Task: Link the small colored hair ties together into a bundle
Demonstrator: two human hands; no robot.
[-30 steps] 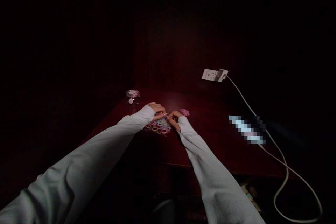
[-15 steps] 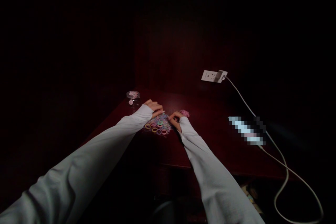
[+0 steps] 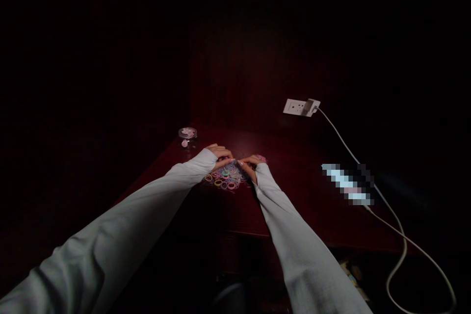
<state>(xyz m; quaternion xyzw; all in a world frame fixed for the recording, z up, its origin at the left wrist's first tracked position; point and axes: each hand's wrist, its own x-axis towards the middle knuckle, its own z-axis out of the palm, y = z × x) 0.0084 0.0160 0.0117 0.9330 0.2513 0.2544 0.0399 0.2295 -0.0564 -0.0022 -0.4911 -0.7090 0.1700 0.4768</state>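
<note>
A loose pile of small coloured hair ties, with rings in yellow, pink, purple and green, lies on the dark red table. Above its far left side, my left hand has its thumb and index finger pressed together. My right hand pinches close by at the pile's far right side, its fingertips nearly meeting those of the left. Whatever the fingertips hold is too small and dark to make out. Just behind my right hand is a small pink bunch, partly covered by it.
A clear round container with pink pieces stands at the table's far left. To the right lies a blurred-out device on a white cable, which runs to a charger in the wall socket. The table's front edge is nearest me.
My right hand has turned so that its fingers point more to the left, and it covers more of the pink bunch. The fingertips of both hands are closer together.
</note>
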